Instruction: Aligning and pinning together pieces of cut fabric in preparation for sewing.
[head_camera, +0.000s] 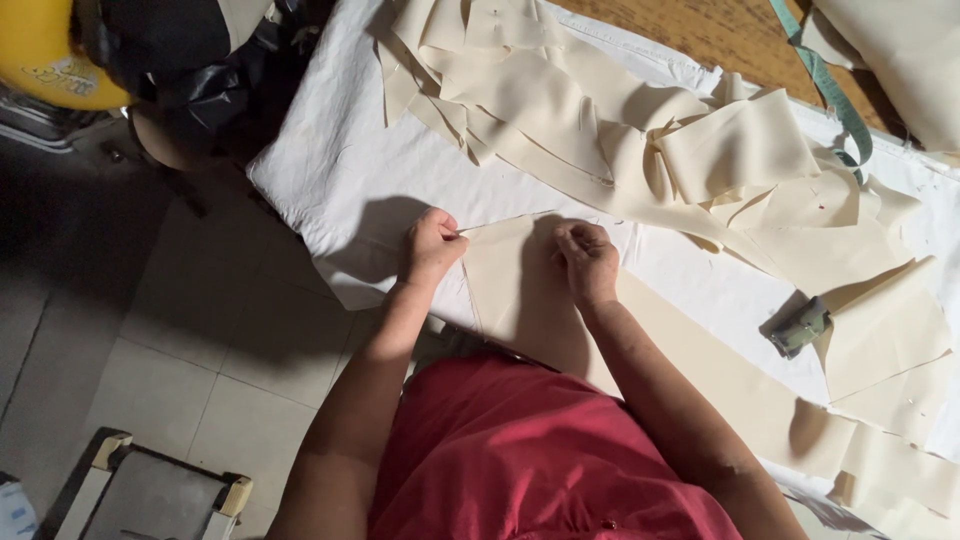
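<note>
A long cream fabric piece (520, 290) lies flat on the white cloth-covered table (340, 170), its end right in front of me. My left hand (432, 245) pinches the corner of that end between thumb and fingers. My right hand (588, 260) presses its closed fingers down on the same end, a little to the right. What the right fingertips hold, if anything small, is hidden.
A heap of cream fabric pieces (600, 120) covers the far table. A green measuring tape (835, 95) trails at the upper right. A small grey-green pad (800, 327) sits to the right. A yellow helmet (50, 50) and tiled floor (150, 330) are on the left.
</note>
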